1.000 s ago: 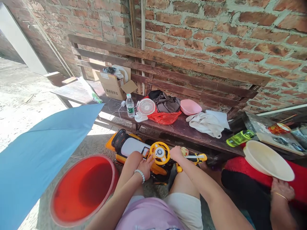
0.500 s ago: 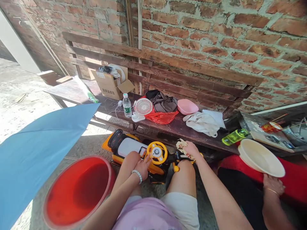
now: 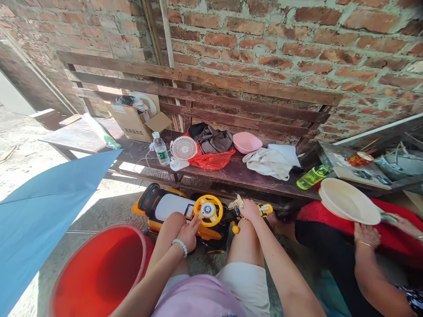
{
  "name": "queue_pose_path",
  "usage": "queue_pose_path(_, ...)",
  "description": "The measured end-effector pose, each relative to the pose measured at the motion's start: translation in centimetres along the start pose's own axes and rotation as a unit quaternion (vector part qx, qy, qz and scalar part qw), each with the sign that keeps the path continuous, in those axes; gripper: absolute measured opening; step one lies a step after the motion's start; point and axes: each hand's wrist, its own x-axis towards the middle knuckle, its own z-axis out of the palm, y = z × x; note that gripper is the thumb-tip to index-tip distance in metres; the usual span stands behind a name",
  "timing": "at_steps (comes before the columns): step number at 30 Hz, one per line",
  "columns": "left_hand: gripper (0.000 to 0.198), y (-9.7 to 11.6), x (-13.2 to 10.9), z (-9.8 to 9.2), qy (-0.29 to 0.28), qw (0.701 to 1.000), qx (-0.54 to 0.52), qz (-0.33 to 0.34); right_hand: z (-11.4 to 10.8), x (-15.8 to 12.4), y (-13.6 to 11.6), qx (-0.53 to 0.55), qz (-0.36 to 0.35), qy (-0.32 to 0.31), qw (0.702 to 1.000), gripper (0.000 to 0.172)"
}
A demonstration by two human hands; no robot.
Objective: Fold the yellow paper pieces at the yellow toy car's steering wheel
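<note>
One rag (image 3: 237, 202), in the right hand (image 3: 250, 211), slid nearer the steering wheel (image 3: 208, 210).

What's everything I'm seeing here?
toy car: one, yellow-black with white seat, on the ground before the bench
steering wheel: one, yellow, on toy car
cloth: one, pale, in right hand
bucket: one, red, lower left
umbrella: one, blue, left
bench: one, dark wood, centre
cardboard box: one, brown, bench's left end
water bottle: one, clear, beside fan
fan: one, white, on bench
plastic bag: one, red, on bench
bowl: one, pink, on bench
cloth bag: one, white, right of bowl
green bottle: one, bench's right end
plate: one, cream, held by another person's hand
left hand: fingertips at steering wheel
right hand: closed on cloth
</note>
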Motion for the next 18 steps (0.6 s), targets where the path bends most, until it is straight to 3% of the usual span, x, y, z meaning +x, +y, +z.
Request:
queue_pose_path(4,0.091,-0.2,0.2,0.3,-0.001,1.000,0.007,-0.002,0.5,-0.3,1.7,-0.040,0.031,0.058,0.997,0.029)
queue_pose_path(12,0.088,-0.5,0.3,0.3,0.002,1.000,0.023,0.000,1.5,-2.4,8.3,-0.043,0.174,0.122,0.976,0.041)
queue_pose_path(15,0.088,-0.6,0.4,0.5,0.009,1.000,0.023,0.001,1.3,-2.7,8.5,-0.007,0.205,0.109,0.973,0.040)
queue_pose_path(18,0.089,-0.4,0.5,0.7,0.018,1.000,0.021,-0.002,0.8,-2.5,6.7,0.033,0.157,0.062,0.985,0.033)
